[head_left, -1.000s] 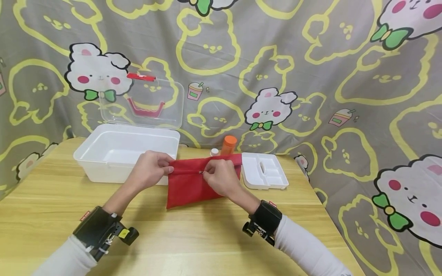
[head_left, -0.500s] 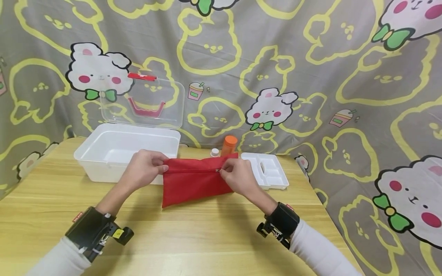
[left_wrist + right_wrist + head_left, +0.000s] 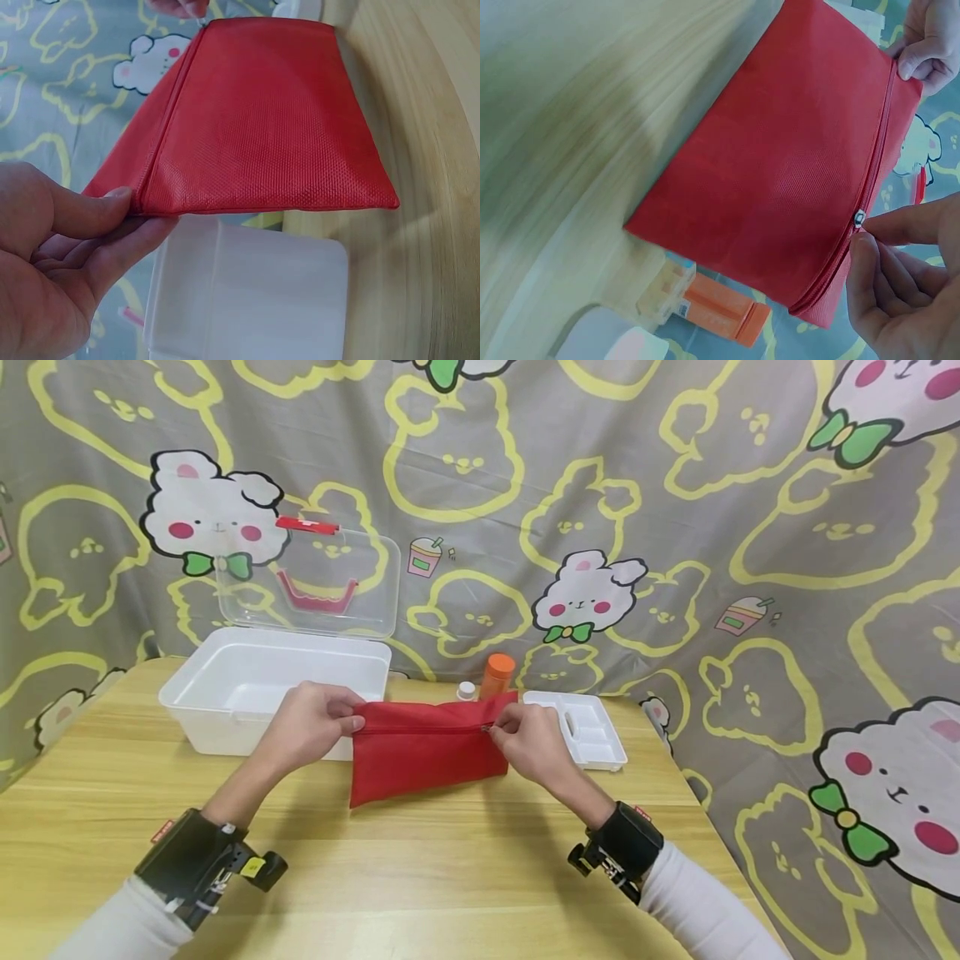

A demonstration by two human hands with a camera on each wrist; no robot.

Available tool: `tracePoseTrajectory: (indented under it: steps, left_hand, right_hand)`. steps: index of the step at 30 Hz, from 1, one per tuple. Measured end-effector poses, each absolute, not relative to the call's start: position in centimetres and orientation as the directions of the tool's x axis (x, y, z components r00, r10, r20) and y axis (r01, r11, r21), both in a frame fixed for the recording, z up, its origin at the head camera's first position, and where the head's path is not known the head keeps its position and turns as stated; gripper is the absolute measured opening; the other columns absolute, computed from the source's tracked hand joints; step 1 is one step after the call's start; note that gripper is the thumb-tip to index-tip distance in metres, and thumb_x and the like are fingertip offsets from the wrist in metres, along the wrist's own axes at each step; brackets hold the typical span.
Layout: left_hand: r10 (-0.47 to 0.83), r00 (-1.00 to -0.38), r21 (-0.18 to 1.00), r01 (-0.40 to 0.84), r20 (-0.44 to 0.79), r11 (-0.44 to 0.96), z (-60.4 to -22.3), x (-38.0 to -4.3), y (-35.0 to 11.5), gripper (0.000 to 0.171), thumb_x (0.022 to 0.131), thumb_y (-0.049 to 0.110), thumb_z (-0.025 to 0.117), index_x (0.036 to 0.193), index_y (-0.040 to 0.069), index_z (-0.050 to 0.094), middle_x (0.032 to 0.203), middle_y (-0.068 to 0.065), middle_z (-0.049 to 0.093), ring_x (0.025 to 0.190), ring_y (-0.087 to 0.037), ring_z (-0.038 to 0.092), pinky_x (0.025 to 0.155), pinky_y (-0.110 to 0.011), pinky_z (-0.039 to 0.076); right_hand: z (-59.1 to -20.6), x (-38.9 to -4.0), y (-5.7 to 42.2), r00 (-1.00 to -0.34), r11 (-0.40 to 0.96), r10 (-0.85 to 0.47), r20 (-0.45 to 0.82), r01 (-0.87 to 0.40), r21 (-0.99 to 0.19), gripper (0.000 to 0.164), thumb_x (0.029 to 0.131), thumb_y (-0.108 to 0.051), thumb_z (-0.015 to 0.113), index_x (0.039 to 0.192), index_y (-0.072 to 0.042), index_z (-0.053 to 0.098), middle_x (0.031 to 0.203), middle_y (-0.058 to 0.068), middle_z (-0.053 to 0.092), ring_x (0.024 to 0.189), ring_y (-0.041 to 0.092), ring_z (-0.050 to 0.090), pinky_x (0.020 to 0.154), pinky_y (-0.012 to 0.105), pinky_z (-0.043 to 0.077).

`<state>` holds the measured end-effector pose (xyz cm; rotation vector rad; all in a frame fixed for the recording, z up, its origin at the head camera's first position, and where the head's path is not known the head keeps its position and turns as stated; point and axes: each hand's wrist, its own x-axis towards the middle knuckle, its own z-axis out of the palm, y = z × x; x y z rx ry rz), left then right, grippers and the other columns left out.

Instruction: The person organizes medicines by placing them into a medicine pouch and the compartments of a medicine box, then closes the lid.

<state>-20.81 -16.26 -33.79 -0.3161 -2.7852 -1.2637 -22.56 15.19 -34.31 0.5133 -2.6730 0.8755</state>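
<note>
A red zippered pouch (image 3: 427, 760) is held upright above the table between both hands. My left hand (image 3: 303, 724) pinches its left end at the zip line, thumb on the near side, as the left wrist view shows. With thumb and forefinger, my right hand (image 3: 534, 743) pinches the tab of the metal zipper slider (image 3: 859, 218), close to the pouch's right end. The zip line (image 3: 161, 142) left of the slider looks closed. Whatever the pouch holds is hidden.
Behind the left hand stands a white plastic box (image 3: 217, 727), its clear lid (image 3: 375, 577) raised. Beyond the pouch are an orange-capped bottle (image 3: 498, 672) and a small white-capped bottle (image 3: 466, 691). A white compartment tray (image 3: 600, 735) lies at right. A patterned curtain (image 3: 480, 568) hangs behind.
My right hand has drawn the zipper slider rightward along the pouch, from about its middle to near its right end. The left hand and pouch have shifted slightly left.
</note>
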Motion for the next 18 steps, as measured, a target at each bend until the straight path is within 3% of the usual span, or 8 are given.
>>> tracePoseTrajectory:
  steps: [7,14,18]
  left_hand:
    - [0.168,-0.977,0.752,0.208,0.13,0.626,-33.74,-20.81,-16.49,0.02,0.091,0.006,0.071,0.11,0.0,0.075,0.091,-0.012,0.078,0.084,-0.028,0.074,0.071,-0.032,0.053]
    - [0.179,-0.975,0.75,0.218,0.134,0.625,-33.77,-20.88,-16.39,0.02,0.091,0.006,0.072,0.11,0.0,0.075,0.09,-0.013,0.078,0.079,-0.02,0.073,0.068,-0.032,0.053]
    - [0.177,-0.974,0.743,0.224,0.143,0.63,-33.76,-20.86,-16.39,0.02,0.09,0.006,0.072,0.109,0.0,0.075,0.09,-0.013,0.078,0.08,-0.024,0.074,0.069,-0.032,0.053]
  right_hand:
    - [-34.18,-22.54,15.39,-0.898,0.761,-0.244,0.366,-0.411,-0.502,0.01,0.087,-0.007,0.072,0.077,-0.009,0.074,0.073,0.001,0.073,0.069,0.014,0.066,0.062,0.028,0.057]
    - [-34.32,-22.65,15.72,-0.867,0.763,-0.263,0.424,-0.456,-0.458,0.012,0.084,-0.006,0.071,0.072,-0.01,0.072,0.069,0.001,0.072,0.064,0.012,0.065,0.059,0.027,0.056]
    - [-34.48,-22.78,15.99,-0.861,0.779,-0.26,0.437,-0.455,-0.432,0.013,0.083,-0.005,0.069,0.071,-0.011,0.071,0.069,0.0,0.071,0.064,0.012,0.065,0.059,0.028,0.055]
